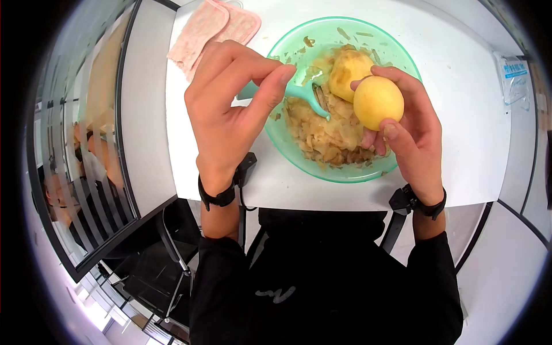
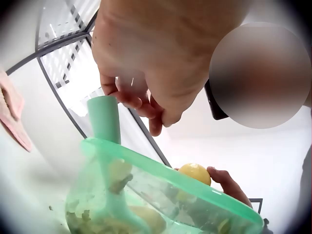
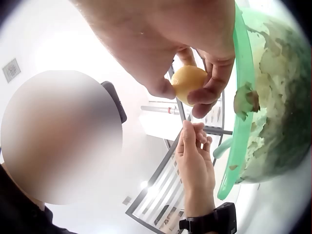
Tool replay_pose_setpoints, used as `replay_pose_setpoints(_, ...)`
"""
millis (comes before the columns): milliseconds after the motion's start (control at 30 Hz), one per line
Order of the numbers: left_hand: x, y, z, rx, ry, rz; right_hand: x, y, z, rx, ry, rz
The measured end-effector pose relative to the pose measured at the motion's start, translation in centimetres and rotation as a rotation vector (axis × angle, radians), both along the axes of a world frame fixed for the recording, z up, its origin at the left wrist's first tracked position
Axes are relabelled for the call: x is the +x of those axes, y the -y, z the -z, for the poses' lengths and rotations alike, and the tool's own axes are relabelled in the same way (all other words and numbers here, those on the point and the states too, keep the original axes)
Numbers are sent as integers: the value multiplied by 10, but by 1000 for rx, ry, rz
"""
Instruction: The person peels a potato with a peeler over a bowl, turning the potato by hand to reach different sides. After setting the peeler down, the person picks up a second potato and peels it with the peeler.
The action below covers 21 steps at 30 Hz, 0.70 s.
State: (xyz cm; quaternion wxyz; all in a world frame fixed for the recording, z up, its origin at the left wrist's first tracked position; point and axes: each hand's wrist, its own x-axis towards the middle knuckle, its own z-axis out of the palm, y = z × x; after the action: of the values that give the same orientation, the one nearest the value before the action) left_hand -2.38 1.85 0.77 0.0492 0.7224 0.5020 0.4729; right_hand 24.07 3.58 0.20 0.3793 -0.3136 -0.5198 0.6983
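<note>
In my right hand (image 1: 422,115) I hold a smooth, peeled yellow potato (image 1: 378,104) over the right side of a green bowl (image 1: 407,56), fingertips and thumb round it. My left hand (image 1: 230,95) is raised over the bowl's left side. Its thumb meets the index finger, the other fingers curl in, and no object shows between them. Just below it a Y-shaped mint-green peeler (image 2: 104,119) leans on the rim, head down in the bowl, its handle apart from my grip. Another peeled potato (image 1: 348,72) lies in the bowl on a heap of peelings (image 1: 322,138).
Pink cloths (image 1: 195,34) lie at the back left of the white table (image 1: 471,155). A clear plastic packet with blue print (image 1: 514,77) is at the table's right side. A glass partition (image 1: 80,126) stands to the left, and a black chair (image 1: 152,270) behind it.
</note>
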Motion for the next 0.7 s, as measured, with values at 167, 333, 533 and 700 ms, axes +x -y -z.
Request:
replay_pose_setpoints(167,4,-2,0,-10,-56,-9,1,-1,2,17,-17,-12)
replay_pose_setpoints(333,8,1,-1,-72,-19,-26,0,-1,2,11,-22,-12)
replay_pose_setpoints(533,1,-1,3,-72,-90,-8,0,-1,3,15,-26,-18)
replay_pose_setpoints(700,8,9,-12,126,80,-49,0,-1,3,29,-5,10)
